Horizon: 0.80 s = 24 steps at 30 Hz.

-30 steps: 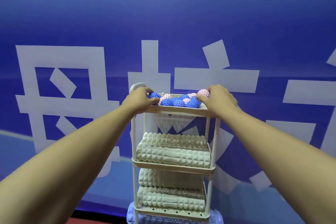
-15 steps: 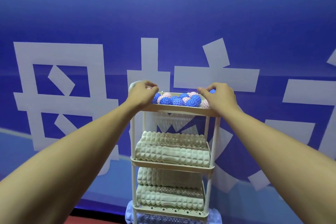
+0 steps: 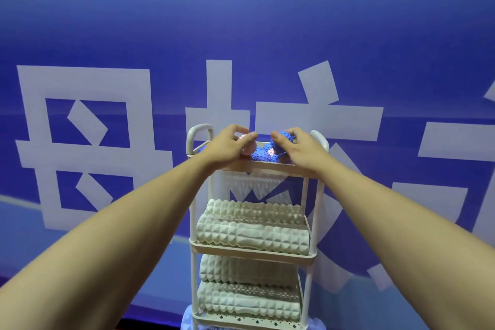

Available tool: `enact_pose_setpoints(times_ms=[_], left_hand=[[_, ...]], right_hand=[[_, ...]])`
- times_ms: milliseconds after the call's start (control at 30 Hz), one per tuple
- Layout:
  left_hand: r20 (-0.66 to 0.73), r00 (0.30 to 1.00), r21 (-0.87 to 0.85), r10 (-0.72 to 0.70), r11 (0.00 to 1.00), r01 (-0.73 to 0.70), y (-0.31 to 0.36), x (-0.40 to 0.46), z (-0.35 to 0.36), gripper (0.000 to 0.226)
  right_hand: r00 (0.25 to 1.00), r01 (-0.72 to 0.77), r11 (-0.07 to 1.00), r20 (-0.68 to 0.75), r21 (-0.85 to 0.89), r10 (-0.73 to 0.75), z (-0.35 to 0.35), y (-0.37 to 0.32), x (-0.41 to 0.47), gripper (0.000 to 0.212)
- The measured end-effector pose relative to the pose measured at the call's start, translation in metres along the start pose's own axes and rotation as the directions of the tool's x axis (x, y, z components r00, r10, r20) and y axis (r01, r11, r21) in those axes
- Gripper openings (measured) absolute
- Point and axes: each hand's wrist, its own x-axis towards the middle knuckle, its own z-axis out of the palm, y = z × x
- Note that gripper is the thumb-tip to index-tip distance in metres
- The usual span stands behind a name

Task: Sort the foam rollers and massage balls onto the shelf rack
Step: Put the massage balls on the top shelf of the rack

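A cream shelf rack (image 3: 251, 166) stands against the blue wall. Its top tray holds several spiky massage balls, blue and pink. My left hand (image 3: 227, 146) curls its fingers round a pink spiky ball (image 3: 246, 147) at the tray's left. My right hand (image 3: 296, 146) grips a blue spiky ball (image 3: 284, 137) at the tray's right. Another blue ball (image 3: 261, 154) lies between my hands. Ridged cream foam rollers (image 3: 251, 236) fill the middle shelf, and more rollers (image 3: 249, 300) lie on the shelf below.
A blue wall banner (image 3: 348, 35) with large white characters stands right behind the rack. The rack has looped handles (image 3: 199, 130) at both upper ends. Something pale blue (image 3: 187, 319) sits at the rack's foot, mostly hidden.
Both hands moved inward from the tray's outer ends toward its middle. Each now curls round a ball and is raised a little above the pile.
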Motion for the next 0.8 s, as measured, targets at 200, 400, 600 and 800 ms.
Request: enact_pose_setpoints(times_ms=[200, 400, 600, 800], left_hand=[[0.003, 1.0, 0.111, 0.001, 0.994, -0.002, 0.004, 0.0, 0.001, 0.054], [-0.012, 1.0, 0.15, 0.028, 0.988, -0.026, -0.013, 0.002, 0.0, 0.042], [-0.025, 0.997, 0.183, 0.076, 0.981, -0.07, -0.02, 0.007, -0.009, 0.038], [-0.062, 0.995, 0.245, 0.072, 0.968, -0.055, -0.024, 0.011, -0.011, 0.041]], right_hand=[[1.0, 0.001, 0.995, 0.008, -0.101, 0.0, -0.005, 0.005, 0.003, 0.064], [0.995, -0.059, 0.989, -0.09, -0.138, 0.047, -0.005, 0.015, 0.002, 0.083], [0.993, -0.034, 0.992, -0.119, -0.12, 0.019, -0.001, 0.017, 0.007, 0.064], [0.986, 0.062, 0.985, -0.146, -0.158, -0.085, 0.003, 0.021, 0.007, 0.051]])
